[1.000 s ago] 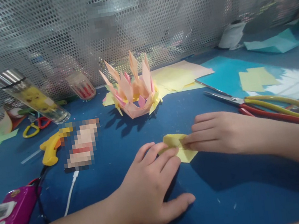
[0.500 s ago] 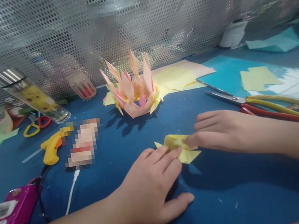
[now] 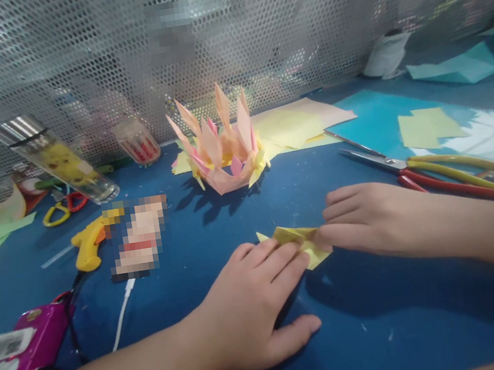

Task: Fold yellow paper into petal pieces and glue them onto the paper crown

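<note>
A small folded piece of yellow paper (image 3: 315,254) lies on the blue table (image 3: 411,321) between my hands. My left hand (image 3: 259,300) rests on its near left part, fingers stretched out flat and thumb spread away on the table. On the paper's right side, my right hand (image 3: 364,220) has its fingers curled and grips the edge; the fingertips are partly hidden. One flap stands up at the back of the paper. Beyond my hands sits a crown-like paper flower (image 3: 223,151) with pointed peach petals and yellow and pink parts.
Large scissors (image 3: 435,172) with red and yellow handles lie right, by a blue sheet (image 3: 371,114). Yellow and peach sheets (image 3: 302,121) lie behind. To the left are a yellow glue gun (image 3: 91,242), a bottle (image 3: 61,157), a cable (image 3: 122,315) and a magenta box (image 3: 37,337). Perforated metal (image 3: 251,23) closes the back.
The back flap of the yellow paper has folded further toward me. My left fingers have slid slightly right over the paper, and my right hand has shifted slightly right.
</note>
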### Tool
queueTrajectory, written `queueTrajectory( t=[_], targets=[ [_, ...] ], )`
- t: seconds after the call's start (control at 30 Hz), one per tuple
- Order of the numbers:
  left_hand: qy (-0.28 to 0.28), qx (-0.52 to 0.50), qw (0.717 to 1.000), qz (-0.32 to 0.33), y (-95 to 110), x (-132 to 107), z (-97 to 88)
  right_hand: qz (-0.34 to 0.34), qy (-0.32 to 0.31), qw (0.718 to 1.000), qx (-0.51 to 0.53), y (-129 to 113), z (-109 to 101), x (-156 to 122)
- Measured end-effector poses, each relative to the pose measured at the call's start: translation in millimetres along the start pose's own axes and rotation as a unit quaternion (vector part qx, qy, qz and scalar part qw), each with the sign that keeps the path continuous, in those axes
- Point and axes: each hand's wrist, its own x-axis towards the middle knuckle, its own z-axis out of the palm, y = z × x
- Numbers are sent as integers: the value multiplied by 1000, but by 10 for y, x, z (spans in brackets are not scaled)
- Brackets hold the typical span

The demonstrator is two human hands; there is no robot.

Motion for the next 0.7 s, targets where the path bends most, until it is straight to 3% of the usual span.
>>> queueTrajectory(
  t=[0.23, 0.43, 0.6, 0.7],
  targets=[
    [1, -7, 1000, -2, 22, 39, -29, 89, -48, 993, 56, -131, -79, 27],
    [-4, -21, 1000, -4, 7, 43, -33, 102, 12, 995, 13, -271, -15, 74],
    [60, -18, 996, -57, -19, 2, 69, 171, 61, 983, -28, -296, 31, 101],
    [115, -19, 990, -79, -28, -16, 104, 166, 59, 984, -40, -272, 49, 89]
  ],
)
